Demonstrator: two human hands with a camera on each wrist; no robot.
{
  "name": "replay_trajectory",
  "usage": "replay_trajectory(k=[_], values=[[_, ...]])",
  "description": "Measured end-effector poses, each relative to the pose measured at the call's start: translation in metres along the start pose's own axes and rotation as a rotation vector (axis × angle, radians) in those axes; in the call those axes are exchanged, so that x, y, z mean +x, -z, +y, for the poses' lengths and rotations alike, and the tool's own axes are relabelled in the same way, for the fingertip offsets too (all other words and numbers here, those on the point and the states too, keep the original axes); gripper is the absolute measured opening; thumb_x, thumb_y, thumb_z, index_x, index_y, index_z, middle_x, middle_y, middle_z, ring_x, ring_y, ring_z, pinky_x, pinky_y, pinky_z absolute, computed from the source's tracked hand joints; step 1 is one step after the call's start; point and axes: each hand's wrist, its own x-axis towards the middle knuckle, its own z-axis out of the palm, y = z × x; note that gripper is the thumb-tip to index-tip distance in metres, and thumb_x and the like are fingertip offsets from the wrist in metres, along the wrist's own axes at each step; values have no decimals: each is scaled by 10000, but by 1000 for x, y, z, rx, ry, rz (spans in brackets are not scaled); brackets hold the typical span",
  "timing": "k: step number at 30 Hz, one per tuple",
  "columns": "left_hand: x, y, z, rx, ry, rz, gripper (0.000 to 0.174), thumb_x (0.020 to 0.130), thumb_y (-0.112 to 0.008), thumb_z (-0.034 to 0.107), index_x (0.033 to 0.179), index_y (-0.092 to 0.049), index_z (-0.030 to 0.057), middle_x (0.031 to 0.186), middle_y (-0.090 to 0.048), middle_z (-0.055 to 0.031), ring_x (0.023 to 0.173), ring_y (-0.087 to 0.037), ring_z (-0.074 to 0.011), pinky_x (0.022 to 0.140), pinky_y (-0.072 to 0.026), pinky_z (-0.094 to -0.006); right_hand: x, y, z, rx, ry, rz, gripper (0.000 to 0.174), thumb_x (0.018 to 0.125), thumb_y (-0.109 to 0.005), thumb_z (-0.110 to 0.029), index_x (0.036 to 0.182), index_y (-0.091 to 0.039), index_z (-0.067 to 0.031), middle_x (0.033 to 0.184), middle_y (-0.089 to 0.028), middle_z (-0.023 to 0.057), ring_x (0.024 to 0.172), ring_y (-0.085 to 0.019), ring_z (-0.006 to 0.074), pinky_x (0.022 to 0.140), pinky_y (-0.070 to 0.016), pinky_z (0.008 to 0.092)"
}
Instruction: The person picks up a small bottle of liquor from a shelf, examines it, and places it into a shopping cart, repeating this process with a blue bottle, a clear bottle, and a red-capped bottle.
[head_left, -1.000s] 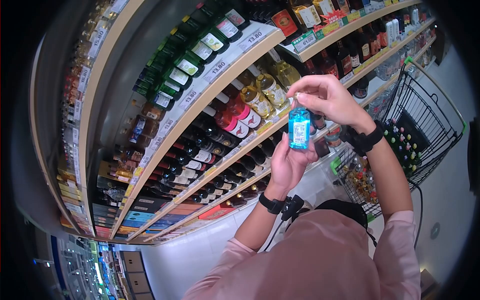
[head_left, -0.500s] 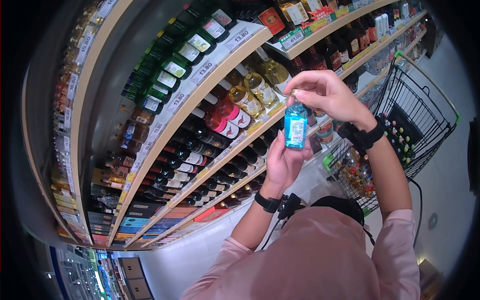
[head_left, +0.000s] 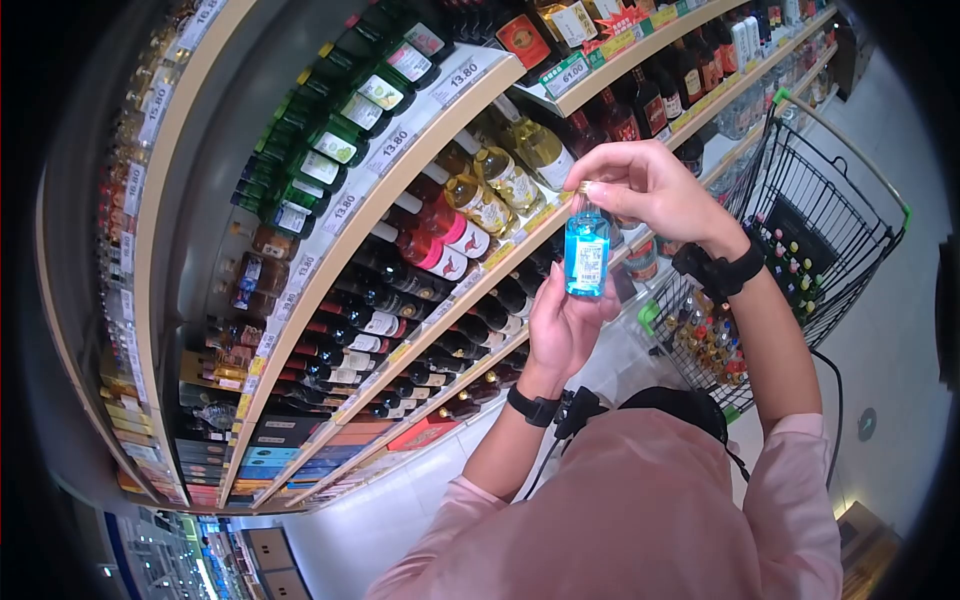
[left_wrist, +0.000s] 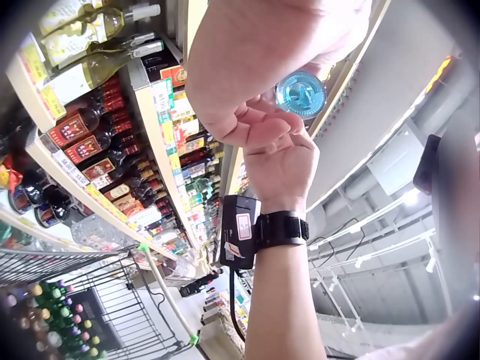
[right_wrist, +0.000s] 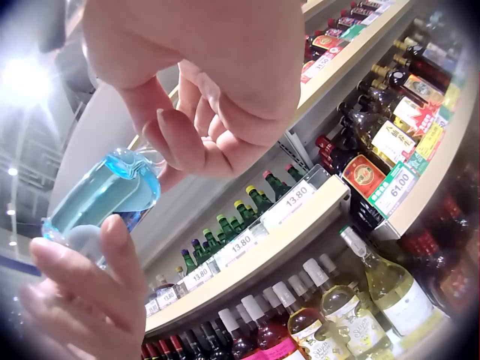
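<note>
Upright between both hands is a small bottle of clear blue liquid point(head_left: 586, 258) with a white label. My right hand point(head_left: 655, 195) pinches its gold cap from above, thumb and fingertips around the neck. Below, my left hand point(head_left: 568, 325) has the thumb along one side and fingers at the base, partly hidden by the bottle. In the left wrist view the round blue bottle bottom point(left_wrist: 301, 94) faces the camera beside my left hand point(left_wrist: 262, 64). The right wrist view shows my left fingers point(right_wrist: 120, 244) against the lower end of the bottle point(right_wrist: 105, 195).
Curved shelves point(head_left: 470, 80) of green, pink, yellow and dark bottles fill the left and top, close behind the hands. A shopping cart point(head_left: 800, 190) with several bottles stands at the right. Boxes point(head_left: 300, 430) lie on lower shelves, and a cardboard box point(head_left: 868, 540) is at lower right.
The head view has shifted, with shelves and cart further left. Both hands and the bottle sit slightly further left, and the bottle's label has turned a little. The hold on it looks the same.
</note>
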Motion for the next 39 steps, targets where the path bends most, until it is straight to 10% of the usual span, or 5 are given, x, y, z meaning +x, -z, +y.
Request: replay_trajectory(k=[34,39], values=[[-19,-36,13,127,-103,-178,780,915,-477,644,1279,-476,-46,878,-593,-116,692,-478,-165,611,-361,-286,-16,-5,-30,34,130,-3,217,941,-599,-126,1101,-643,13,920,-692,72,868,-649,100,766,-519,238],[-10,-19,13,74,-13,-368,739,938,-540,530,1376,-387,-45,1167,-596,-125,890,-604,-187,682,-481,-303,-19,1,-25,22,95,32,214,937,-607,-139,1089,-652,6,897,-686,53,842,-636,85,744,-509,228]])
